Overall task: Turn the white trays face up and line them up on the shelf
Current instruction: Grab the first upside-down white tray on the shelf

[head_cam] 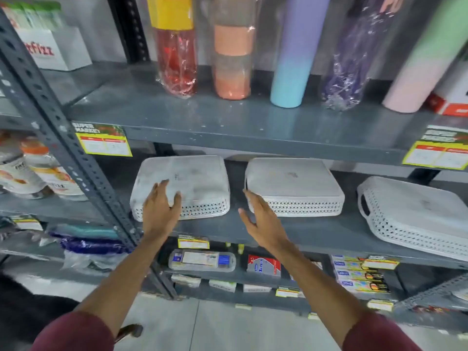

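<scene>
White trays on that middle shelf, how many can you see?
3, all upside down: the left tray under the left hand, the middle tray beside the right hand, the right tray partly cut off. More may lie outside the view.

Three white trays (181,184) (295,187) (410,214) are counted on the middle shelf (316,231); five bottles (177,46) (233,62) (295,51) (354,51) (423,57) above; two hands (159,209) (263,224); perhaps two price labels (102,140) (438,150) are seen.

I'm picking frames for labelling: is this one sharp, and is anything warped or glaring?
Head view: both hands, left and right, are slightly motion-blurred; the three white trays stay readable; wide-angle bending curves the shelf edge and upright; glare flecks the wrapped bottles.
</scene>
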Motion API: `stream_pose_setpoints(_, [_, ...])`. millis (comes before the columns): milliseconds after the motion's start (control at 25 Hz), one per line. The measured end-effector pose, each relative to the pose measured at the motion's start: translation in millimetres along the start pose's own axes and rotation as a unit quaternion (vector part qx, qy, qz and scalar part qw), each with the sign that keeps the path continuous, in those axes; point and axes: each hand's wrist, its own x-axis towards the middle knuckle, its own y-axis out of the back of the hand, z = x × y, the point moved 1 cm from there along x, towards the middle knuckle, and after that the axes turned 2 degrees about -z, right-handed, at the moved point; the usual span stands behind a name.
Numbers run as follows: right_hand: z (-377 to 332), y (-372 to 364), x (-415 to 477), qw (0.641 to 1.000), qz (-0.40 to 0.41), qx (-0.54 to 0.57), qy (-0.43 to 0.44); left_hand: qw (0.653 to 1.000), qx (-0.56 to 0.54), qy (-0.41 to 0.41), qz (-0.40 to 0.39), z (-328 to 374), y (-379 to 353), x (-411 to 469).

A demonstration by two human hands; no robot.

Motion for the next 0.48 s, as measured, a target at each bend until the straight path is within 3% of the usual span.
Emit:
stream_pose_setpoints(120, [-2, -32, 52, 0.992, -0.03, 0.077, -0.097, 0.988, -0.09, 0.124, 0.03, -49, 4, 60])
stream_pose_setpoints(240, [-8, -52, 100, 0.97, -0.079, 0.108, -0.202, 0.962, -0.159, 0.221, 0.004, -77, -3, 106])
stream_pose_setpoints(360, [-8, -69, 128, 0.936, -0.135, 0.131, -0.297, 0.93, -0.173, 0.321, -0.048, -104, -22, 128])
stream_pose_setpoints(480, [-8, -82, 138, 0.924, -0.183, 0.107, -0.319, 0.916, -0.156, 0.363, -0.075, -131, -40, 137])
